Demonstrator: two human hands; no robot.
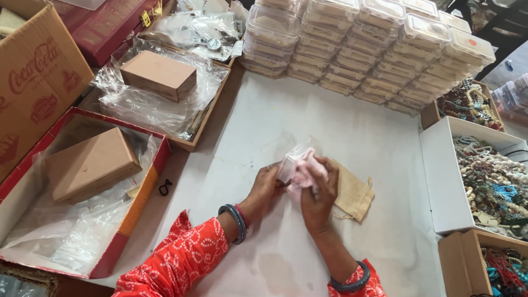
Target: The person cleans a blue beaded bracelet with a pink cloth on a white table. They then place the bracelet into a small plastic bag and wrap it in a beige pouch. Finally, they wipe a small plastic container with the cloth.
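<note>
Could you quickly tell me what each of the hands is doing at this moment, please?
Left hand: closed on the side of a small clear plastic box.
Right hand: closed on a pink cloth, pressed against that box.

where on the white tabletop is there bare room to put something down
The widest bare patch of the white tabletop runs between the stacked clear boxes and the hands. A narrower strip lies beside the red carton, where a small black loop sits. The bead boxes crowd the far side.
</note>
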